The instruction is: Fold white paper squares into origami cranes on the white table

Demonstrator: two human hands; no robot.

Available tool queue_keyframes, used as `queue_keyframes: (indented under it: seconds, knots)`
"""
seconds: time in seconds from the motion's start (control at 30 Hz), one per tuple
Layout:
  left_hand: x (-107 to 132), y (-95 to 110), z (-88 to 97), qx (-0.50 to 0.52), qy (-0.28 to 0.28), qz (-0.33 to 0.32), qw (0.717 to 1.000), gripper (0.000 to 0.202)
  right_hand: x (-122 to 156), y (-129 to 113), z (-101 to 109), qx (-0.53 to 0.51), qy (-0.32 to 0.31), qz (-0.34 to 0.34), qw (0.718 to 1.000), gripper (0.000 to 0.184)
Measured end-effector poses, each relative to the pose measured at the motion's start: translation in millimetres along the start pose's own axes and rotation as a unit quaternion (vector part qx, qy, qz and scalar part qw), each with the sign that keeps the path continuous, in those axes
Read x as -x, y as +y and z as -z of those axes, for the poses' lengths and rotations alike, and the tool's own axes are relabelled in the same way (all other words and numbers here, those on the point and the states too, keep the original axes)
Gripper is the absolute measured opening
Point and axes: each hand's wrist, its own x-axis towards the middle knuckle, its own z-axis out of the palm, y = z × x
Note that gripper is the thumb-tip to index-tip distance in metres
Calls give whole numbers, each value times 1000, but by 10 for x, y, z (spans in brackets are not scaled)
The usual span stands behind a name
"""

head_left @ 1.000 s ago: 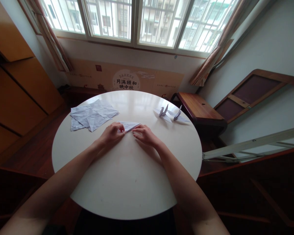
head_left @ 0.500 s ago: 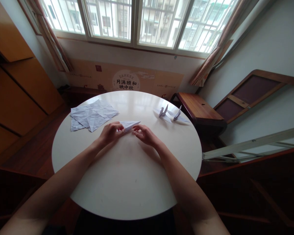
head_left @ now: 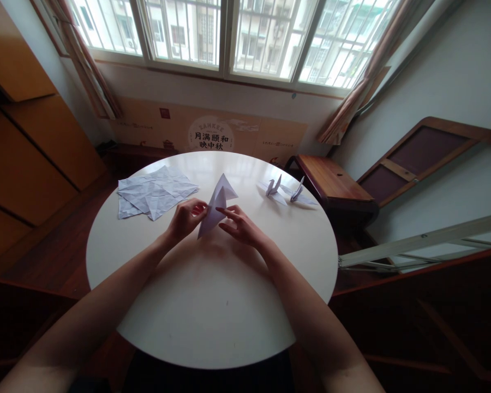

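Note:
A partly folded sheet of white paper [head_left: 216, 210] stands tilted between my hands, one point up and one point down toward me, with a flap open at its upper right. My left hand [head_left: 187, 217] pinches its left edge between thumb and fingers. On the other side, my right hand [head_left: 240, 225] has its fingers apart, the index fingertip touching the paper's right side. To the left lies a pile of creased paper sheets [head_left: 155, 191]. Two folded paper cranes, a left one [head_left: 273, 190] and a right one [head_left: 298, 194], stand at the right.
Everything lies on a round white table [head_left: 196, 305]. Beyond its far edge is a printed cardboard panel [head_left: 245, 128] under the windows. A wooden cabinet [head_left: 335, 177] stands close to the right rim, and a pale metal rail [head_left: 417, 240] runs farther right.
The folded paper has been lifted and turned from lying low and sideways to standing tilted, with a flap opened. My right fingers have spread and now touch its right side.

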Motion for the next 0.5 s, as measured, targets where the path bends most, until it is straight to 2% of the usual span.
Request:
queue_keyframes:
  seconds: [0.13, 0.23, 0.37, 0.5]
  knots:
    - [10, -1, -35, 42, -11, 4, 999, 30, -13, 17, -23, 5, 22, 6, 1000, 50]
    - [15, 11, -22, -1, -42, -41, 998, 30, -29, 38, -38, -2, 38, 27, 999, 47]
    - [9, 20, 20, -63, -82, -115, 988, 21, -34, 17, -25, -15, 57, 52, 997, 46]
    - [8, 21, 32, -92, -72, -136, 984, 14, -31, -34, 0, -27, 56, 64, 996, 41]
